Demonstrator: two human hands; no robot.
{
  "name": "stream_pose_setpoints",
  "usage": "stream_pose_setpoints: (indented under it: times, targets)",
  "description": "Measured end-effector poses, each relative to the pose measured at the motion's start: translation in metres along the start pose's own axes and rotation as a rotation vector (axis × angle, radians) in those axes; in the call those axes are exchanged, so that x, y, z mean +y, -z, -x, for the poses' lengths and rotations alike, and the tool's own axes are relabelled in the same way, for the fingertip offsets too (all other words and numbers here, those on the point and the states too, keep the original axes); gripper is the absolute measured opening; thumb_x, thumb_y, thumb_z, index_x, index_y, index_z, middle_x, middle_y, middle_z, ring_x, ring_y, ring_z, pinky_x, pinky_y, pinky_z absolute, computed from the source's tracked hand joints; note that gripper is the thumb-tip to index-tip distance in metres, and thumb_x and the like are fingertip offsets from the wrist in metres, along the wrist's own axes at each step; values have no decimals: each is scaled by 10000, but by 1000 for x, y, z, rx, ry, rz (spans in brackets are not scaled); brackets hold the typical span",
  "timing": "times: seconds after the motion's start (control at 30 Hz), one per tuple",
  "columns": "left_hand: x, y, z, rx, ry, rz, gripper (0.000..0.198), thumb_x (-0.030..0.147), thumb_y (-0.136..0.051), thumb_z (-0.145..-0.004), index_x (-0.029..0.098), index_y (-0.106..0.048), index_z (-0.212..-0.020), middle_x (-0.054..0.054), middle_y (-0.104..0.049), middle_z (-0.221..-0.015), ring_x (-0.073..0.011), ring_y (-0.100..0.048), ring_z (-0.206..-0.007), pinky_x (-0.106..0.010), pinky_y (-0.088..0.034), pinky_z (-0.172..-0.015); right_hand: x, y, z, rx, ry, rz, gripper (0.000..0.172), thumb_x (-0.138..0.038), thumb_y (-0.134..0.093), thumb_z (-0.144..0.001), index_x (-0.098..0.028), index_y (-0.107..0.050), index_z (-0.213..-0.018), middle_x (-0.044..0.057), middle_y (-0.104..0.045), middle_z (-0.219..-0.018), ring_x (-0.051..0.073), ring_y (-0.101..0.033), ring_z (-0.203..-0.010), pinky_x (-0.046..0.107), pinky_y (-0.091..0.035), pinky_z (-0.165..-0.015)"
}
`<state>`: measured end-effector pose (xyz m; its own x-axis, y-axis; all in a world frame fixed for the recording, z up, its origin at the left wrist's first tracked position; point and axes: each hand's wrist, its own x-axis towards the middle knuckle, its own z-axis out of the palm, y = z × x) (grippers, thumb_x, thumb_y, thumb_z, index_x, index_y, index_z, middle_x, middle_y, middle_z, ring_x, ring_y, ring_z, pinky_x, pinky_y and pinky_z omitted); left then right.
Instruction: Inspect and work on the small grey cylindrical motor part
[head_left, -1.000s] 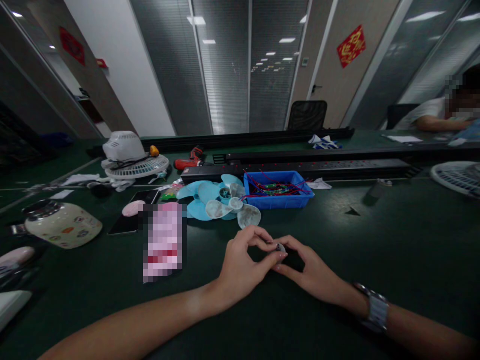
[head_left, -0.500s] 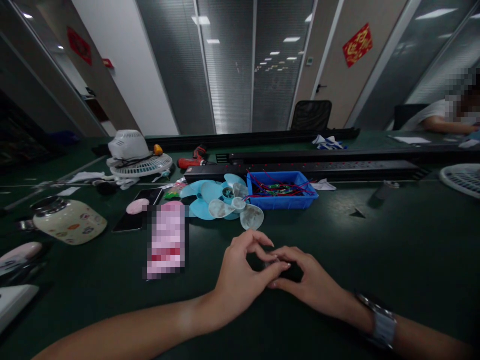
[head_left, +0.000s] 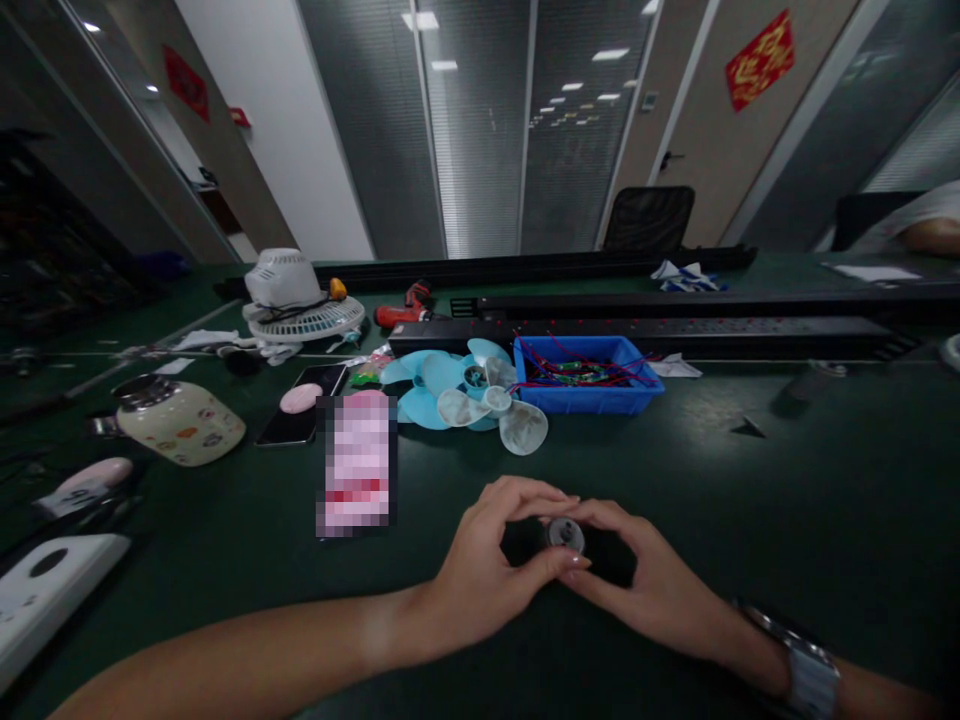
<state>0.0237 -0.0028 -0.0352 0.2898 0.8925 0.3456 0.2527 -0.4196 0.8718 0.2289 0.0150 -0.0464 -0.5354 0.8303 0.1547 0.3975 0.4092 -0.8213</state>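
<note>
A small round grey part (head_left: 566, 535), metallic-looking with a dark hole in its face, is held between my two hands above the dark green table. My left hand (head_left: 484, 565) curls around its left side, with the thumb at its near edge and the fingers across the far edge. My right hand (head_left: 649, 575) pinches from the right, its fingertips meeting those of the left. The part's lower side is hidden by the fingers. Beyond my hands lie light blue fan blades (head_left: 431, 385) and a whitish, translucent fan blade (head_left: 523, 427).
A blue bin (head_left: 592, 395) of wires and circuit boards stands behind the hands. To the left are a pink item (head_left: 360, 450), a phone (head_left: 289, 425), a cream jug (head_left: 184, 420) and a white fan (head_left: 281, 285). A red power drill (head_left: 401, 310) lies farther back. Another person's arm (head_left: 930, 235) shows far right.
The round part's face has come into view between my fingers, where it was mostly covered. My hands have spread slightly around it. The whole scene has shifted right as my head turned.
</note>
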Motion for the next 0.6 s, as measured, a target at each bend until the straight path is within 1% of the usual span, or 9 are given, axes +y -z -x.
stream_pose_setpoints:
  times: [0.07, 0.13, 0.2, 0.23, 0.3, 0.37, 0.5, 0.6]
  targets:
    - [-1, 0, 0, 16, 21, 24, 471, 224, -787, -768, 239, -575, -1188, -56, -636, -1265, -240, -584, -1177, -383, -449, -985, 1, 2, 2, 15, 38, -21, 412, -269, -681, -844, -303, -548, -1232, 41, -633, -1214, 245, -601, -1135, 444, -487, -985]
    - [-3, 0, 0, 13, 55, 35, 583, 260, -845, -702, 230, -548, -1203, -73, -611, -1305, -248, -584, -1178, -376, -464, -971, 1, 5, 4, 61, 84, -41, 437, -229, -638, -866, -307, -506, -1276, 48, -610, -1251, 242, -585, -1167, 444, -481, -1005]
    - [-7, -2, 1, -24, 92, 60, 673, 259, -878, -653, 229, -519, -1222, -69, -646, -1249, -238, -621, -1120, -365, -480, -955, -1, 7, 5, 113, 163, -52, 413, -181, -589, -886, -301, -508, -1273, 49, -610, -1247, 231, -582, -1170, 419, -489, -1000]
    - [-8, -3, 2, -50, 108, 79, 700, 241, -878, -653, 232, -496, -1240, -57, -678, -1193, -227, -644, -1083, -357, -487, -949, -2, 8, 6, 131, 214, -54, 405, -156, -572, -891, -297, -519, -1267, 46, -617, -1238, 221, -583, -1166, 399, -495, -995]
    - [-12, -5, 3, -94, 133, 110, 697, 194, -849, -692, 240, -459, -1268, -24, -726, -1084, -206, -677, -1026, -341, -494, -944, -6, 8, 6, 133, 310, -55, 399, -116, -565, -897, -295, -550, -1254, 33, -643, -1211, 197, -595, -1141, 347, -512, -968]
    - [-14, -7, 4, -111, 143, 120, 677, 168, -820, -726, 252, -443, -1282, -3, -743, -1039, -195, -692, -1003, -329, -502, -930, -8, 7, 4, 131, 357, -48, 373, -94, -579, -904, -301, -597, -1214, 12, -680, -1159, 175, -610, -1108, 309, -523, -940]
    - [-15, -8, 4, -122, 146, 138, 662, 189, -819, -733, 262, -448, -1276, 1, -745, -1064, -196, -698, -1005, -328, -512, -922, -9, 4, -2, 170, 320, -47, 295, -116, -655, -885, -305, -671, -1111, -9, -727, -1053, 162, -646, -1034, 290, -534, -903]
    - [-16, -7, 4, -116, 148, 152, 623, 194, -817, -736, 250, -463, -1245, -8, -743, -1073, -197, -700, -1005, -328, -519, -924, -13, 4, -8, 151, 244, -91, 223, -135, -696, -860, -290, -708, -1019, -11, -737, -982, 158, -680, -948, 278, -562, -835]
